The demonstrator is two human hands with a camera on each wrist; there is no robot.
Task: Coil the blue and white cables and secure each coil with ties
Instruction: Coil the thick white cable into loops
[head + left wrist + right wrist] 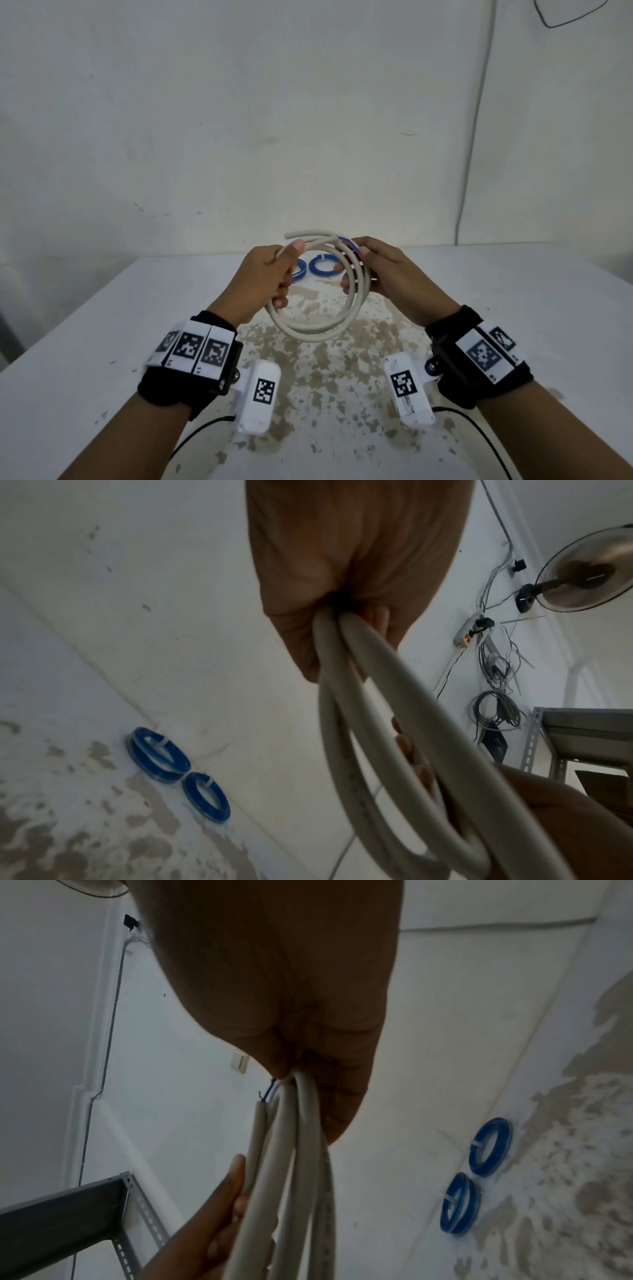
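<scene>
Both hands hold a white cable coil up above the table. My left hand grips its left side, thumb on top, with the strands running out of its fist. My right hand grips the right side, where a cut end shows blue inner wires. One free cable end sticks out left at the top. Two blue cable coils, each bound with a white tie, lie on the table behind the hands.
The white table has worn brown patches in its middle and meets a white wall at the back. A thin cable runs down the wall on the right. A metal shelf frame and a fan stand off to the side.
</scene>
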